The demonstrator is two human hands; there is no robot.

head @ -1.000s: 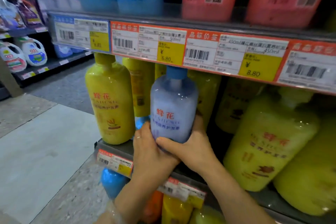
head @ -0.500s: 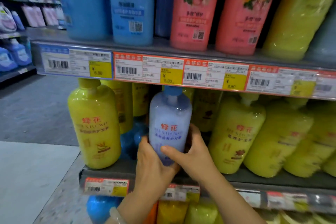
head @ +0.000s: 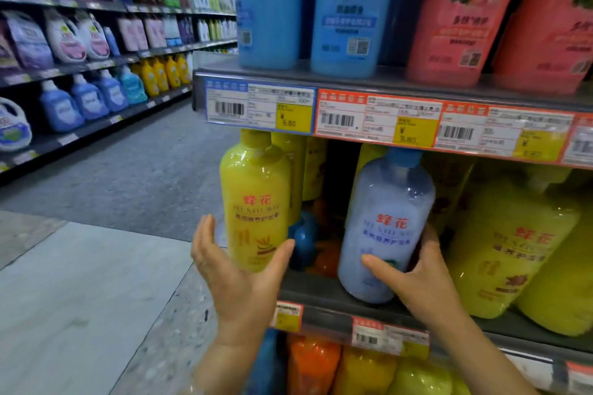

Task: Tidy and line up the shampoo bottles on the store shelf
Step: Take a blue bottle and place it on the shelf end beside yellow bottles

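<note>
Nearest, at six o'clock, the left hand point(head: 239, 279) is raised palm-up with fingers and thumb spread apart, cupped around the base of a tall yellow plastic shampoo bottle with red lettering point(head: 256, 202); whether the skin touches the bottle cannot be told. At four o'clock the right hand point(head: 420, 279) grips the lower part of a pale lilac translucent plastic shampoo bottle with a blue cap point(head: 383, 228), thumb across the front and fingers curled behind it. That bottle stands at the front edge of the grey metal shelf point(head: 324, 298), slightly tilted, just right of centre. Between the two bottles, further back, lie a small blue bottle point(head: 303, 240) and something orange. At three o'clock a row of yellow bottles point(head: 507, 247) leans in. Above, at twelve o'clock, price tags point(head: 375, 120) line the upper shelf, carrying blue bottles point(head: 349, 9) and pink bottles point(head: 465, 9). At ten o'clock, across the aisle, detergent jugs point(head: 80, 99) fill distant shelves.
</note>
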